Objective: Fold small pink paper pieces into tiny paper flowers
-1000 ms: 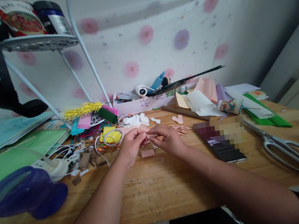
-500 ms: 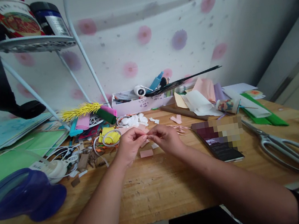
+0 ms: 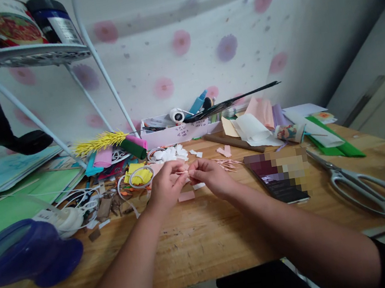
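Observation:
My left hand (image 3: 168, 185) and my right hand (image 3: 210, 178) meet over the middle of the table, fingertips pinched close together. Between them is a small pale pink strip of paper (image 3: 183, 172), thin and mostly covered by the fingers. Just below the hands a flat pink paper piece (image 3: 186, 196) lies on the wood, with a white paper piece (image 3: 199, 186) beside it. To the right of my right hand is a bunch of thin twisted pink paper strips (image 3: 229, 164). Short pink paper pieces (image 3: 223, 151) lie behind them.
A phone (image 3: 275, 182) and large scissors (image 3: 360, 188) lie on the right. On the left stand a purple tape dispenser (image 3: 30, 252) and a cluttered heap with white paper pieces (image 3: 174, 153). A storage box (image 3: 190, 130) and crepe paper rolls (image 3: 259, 114) line the back.
The fingertips have shifted slightly, and a bit of the pink strip now shows between them. The whole view has moved a little; the objects on the table stay put.

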The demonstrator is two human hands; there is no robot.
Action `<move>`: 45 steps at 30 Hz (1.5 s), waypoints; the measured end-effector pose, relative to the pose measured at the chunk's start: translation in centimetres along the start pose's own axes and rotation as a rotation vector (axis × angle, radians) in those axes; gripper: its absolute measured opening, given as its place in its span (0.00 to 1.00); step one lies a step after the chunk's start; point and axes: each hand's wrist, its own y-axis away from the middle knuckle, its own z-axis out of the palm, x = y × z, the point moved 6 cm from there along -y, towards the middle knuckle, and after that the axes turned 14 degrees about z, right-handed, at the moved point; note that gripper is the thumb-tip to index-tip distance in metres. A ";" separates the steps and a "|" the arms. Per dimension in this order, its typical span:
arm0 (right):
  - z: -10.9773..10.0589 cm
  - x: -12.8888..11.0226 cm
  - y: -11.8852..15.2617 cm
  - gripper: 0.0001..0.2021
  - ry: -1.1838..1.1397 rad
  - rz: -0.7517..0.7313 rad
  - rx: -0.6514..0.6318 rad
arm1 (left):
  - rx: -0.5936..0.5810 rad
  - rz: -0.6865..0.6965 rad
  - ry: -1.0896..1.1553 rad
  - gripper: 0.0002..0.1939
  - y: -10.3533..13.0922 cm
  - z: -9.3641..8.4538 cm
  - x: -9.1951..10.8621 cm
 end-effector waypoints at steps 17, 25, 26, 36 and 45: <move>0.0 -0.8 0.2 0.08 0.327 -0.058 0.068 | -0.216 -0.014 -0.134 0.16 -0.2 0.4 -0.6; -0.3 -1.6 0.7 0.03 0.625 -0.240 0.177 | -0.299 -0.171 0.024 0.17 0.7 1.6 -2.1; -0.2 -2.0 1.0 0.03 0.692 -0.312 0.207 | -0.281 -0.217 0.093 0.18 0.8 1.7 -2.3; 0.3 -2.5 1.2 0.06 0.829 -0.417 0.234 | -0.217 -0.287 0.160 0.09 0.5 1.5 -2.4; 0.0 -2.3 1.3 0.04 0.774 -0.407 0.274 | -0.291 -0.198 0.073 0.13 0.7 1.6 -2.3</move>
